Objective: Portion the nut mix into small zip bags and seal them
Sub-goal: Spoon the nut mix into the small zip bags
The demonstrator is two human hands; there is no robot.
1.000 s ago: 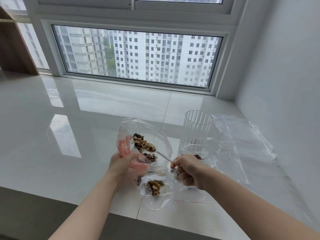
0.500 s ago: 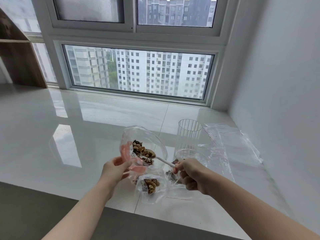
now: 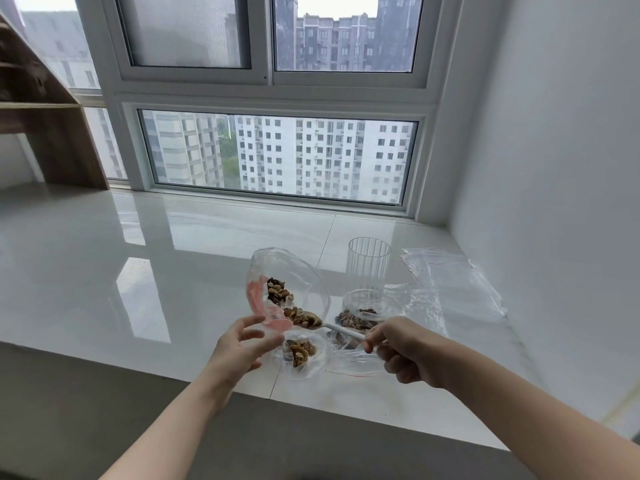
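Left hand: the left hand (image 3: 242, 344) reaches in from the lower left, forearm angled up toward the middle; fingers spread and relaxed, thumb raised. Its grip is loose and holds nothing; fingertips lie just beside the pink-tinted lower edge of the big bag, contact unclear.
Right hand: the right hand (image 3: 405, 351) comes in from the lower right with knuckles up and fingers curled; its grip is closed around the white handle of the spoon (image 3: 332, 328).
Spoon: lies nearly level, bowl pointing left, heaped with nuts (image 3: 303, 317) at the mouth of the big bag.
Big bag: a clear bag (image 3: 291, 282) stands tilted on the surface (image 3: 121, 271), mouth toward the hands, more nut mix (image 3: 278, 292) inside.
Small zip bags: one small zip bag (image 3: 304, 355) holding nuts lies just below the spoon, between the hands; another bag (image 3: 360, 318) with nuts sits behind the right hand.
Glass: a ribbed clear glass (image 3: 367, 265) stands upright behind that bag.
Spare bags: a flat stack of clear bags (image 3: 450, 278) lies on the right, near the wall.
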